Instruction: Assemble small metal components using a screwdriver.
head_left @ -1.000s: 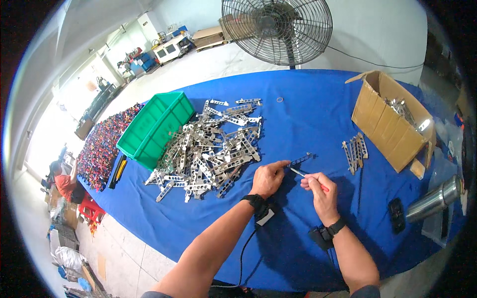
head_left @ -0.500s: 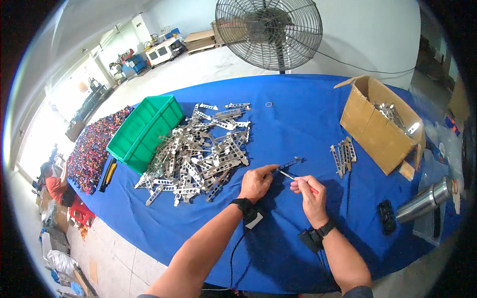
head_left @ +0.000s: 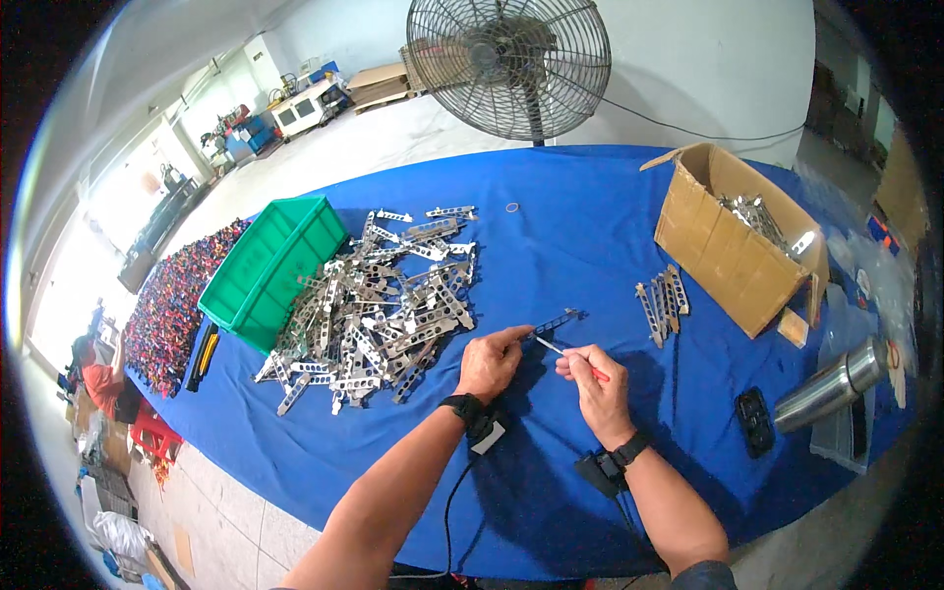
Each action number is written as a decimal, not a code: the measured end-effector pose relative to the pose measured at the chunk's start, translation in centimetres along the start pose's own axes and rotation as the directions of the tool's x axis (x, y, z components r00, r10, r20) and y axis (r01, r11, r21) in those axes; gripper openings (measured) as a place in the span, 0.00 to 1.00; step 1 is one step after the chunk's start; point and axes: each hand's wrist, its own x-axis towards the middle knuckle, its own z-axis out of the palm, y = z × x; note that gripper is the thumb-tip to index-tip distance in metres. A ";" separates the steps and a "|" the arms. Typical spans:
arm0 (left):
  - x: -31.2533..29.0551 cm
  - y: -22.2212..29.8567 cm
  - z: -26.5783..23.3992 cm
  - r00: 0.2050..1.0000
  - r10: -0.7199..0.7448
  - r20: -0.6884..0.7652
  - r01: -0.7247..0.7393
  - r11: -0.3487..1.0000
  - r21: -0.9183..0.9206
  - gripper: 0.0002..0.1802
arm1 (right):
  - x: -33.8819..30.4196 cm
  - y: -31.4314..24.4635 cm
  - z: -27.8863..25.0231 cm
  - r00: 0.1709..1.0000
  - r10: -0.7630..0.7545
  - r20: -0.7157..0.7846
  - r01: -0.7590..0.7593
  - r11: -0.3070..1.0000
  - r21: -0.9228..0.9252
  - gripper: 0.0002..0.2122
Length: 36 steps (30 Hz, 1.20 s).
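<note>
My left hand [head_left: 489, 366] is closed, its fingertips at the near end of a perforated metal strip [head_left: 557, 324], which angles up and to the right, low over the blue cloth. In my right hand [head_left: 598, 385], pinched between thumb and fingers, is a slim tool [head_left: 548, 345] with a pale thin shaft and a red part near the grip. The tool's tip meets or nearly meets the strip beside my left fingertips. To the left of my left hand spreads a heap of similar metal strips [head_left: 379, 315]. Several more strips [head_left: 664, 306] lie side by side to the right.
A green bin [head_left: 270, 285] leans at the heap's left, near a pile of small coloured pieces [head_left: 182, 310]. On the right stand a cardboard box [head_left: 723, 246] of strips, a steel bottle [head_left: 831, 385] and a black case [head_left: 754, 423]. A fan [head_left: 511, 64] stands behind the table.
The whole view has shifted slightly, so things sit a little farther left. Both hands keep their hold, and the tool's tip is still by the strip's near end.
</note>
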 end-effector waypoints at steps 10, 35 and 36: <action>0.1 0.0 0.1 1.000 0.005 0.006 -0.005 1.000 0.010 0.18 | 0.1 0.1 -0.4 0.999 0.038 0.024 -0.038 0.999 0.005 0.11; 0.1 1.0 -0.3 0.994 -0.087 0.063 0.085 0.996 0.030 0.17 | 0.0 -0.4 -0.3 0.999 0.037 0.003 -0.037 0.999 0.004 0.13; 0.2 1.2 -0.2 0.994 -0.085 0.065 0.083 0.996 0.023 0.17 | 0.0 0.0 -0.3 1.000 0.005 0.011 -0.005 0.999 0.032 0.12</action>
